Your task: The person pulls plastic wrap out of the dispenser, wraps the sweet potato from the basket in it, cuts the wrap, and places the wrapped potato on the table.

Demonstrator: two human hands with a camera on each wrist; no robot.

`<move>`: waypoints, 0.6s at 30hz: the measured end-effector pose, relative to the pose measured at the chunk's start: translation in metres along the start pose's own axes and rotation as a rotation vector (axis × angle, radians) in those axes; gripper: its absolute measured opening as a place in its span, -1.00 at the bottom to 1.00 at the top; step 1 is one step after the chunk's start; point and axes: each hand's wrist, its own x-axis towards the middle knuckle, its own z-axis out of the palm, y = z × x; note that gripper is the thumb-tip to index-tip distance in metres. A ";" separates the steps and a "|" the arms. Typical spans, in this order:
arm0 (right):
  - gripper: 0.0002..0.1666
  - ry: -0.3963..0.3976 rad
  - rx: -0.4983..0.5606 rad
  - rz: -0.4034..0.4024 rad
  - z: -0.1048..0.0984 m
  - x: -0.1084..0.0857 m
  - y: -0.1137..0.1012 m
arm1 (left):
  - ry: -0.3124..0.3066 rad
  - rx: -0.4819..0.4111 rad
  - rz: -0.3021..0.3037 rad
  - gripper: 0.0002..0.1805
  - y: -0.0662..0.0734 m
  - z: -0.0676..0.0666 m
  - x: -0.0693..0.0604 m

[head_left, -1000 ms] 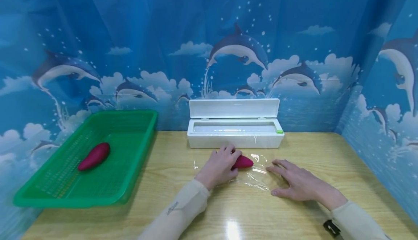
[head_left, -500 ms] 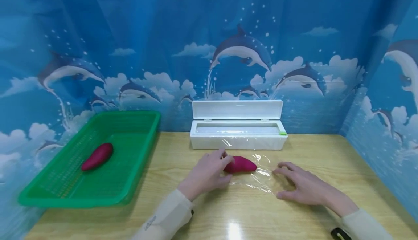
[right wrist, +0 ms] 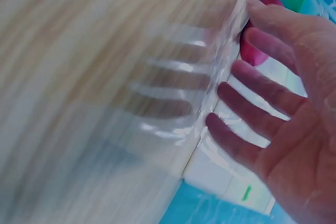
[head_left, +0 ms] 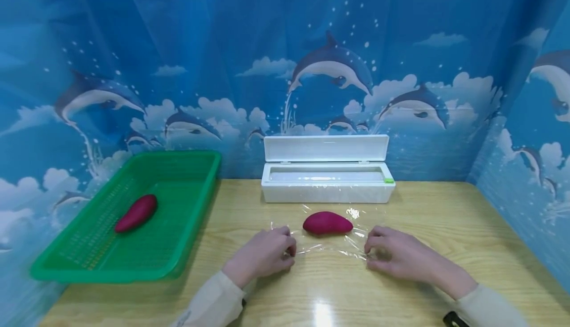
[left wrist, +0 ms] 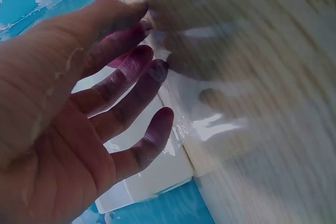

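Observation:
A dark pink, sweet-potato-shaped object (head_left: 327, 223) lies on clear film (head_left: 352, 254) on the table, in front of a white box. At the film's near left corner is my left hand (head_left: 262, 255), fingers bent and thumb slightly apart from them. My right hand (head_left: 403, 257) touches the near right edge, thumb and forefinger close together with a small gap. In the left wrist view, the left hand (left wrist: 68, 135) has its fingertips at the film. The right wrist view shows the right hand (right wrist: 294, 108) with loosely bent fingertips along the film's edge, the pink object (right wrist: 254, 51) behind.
The white box (head_left: 327, 193) stands with its lid raised at the back of the wooden table (head_left: 276, 297), a green piece at its right end. On the left, a green basket (head_left: 196, 218) holds another dark pink object (head_left: 137, 213). A dolphin-print curtain (head_left: 240, 30) hangs behind.
My left hand has let go of the pink object and moved left and nearer to me, to the film's corner. The right hand's thumb and forefinger have come closer together at the film's edge.

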 end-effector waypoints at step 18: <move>-0.78 -0.022 -0.064 -0.063 0.002 0.005 -0.007 | 0.010 -0.120 0.118 -0.94 -0.016 -0.006 -0.009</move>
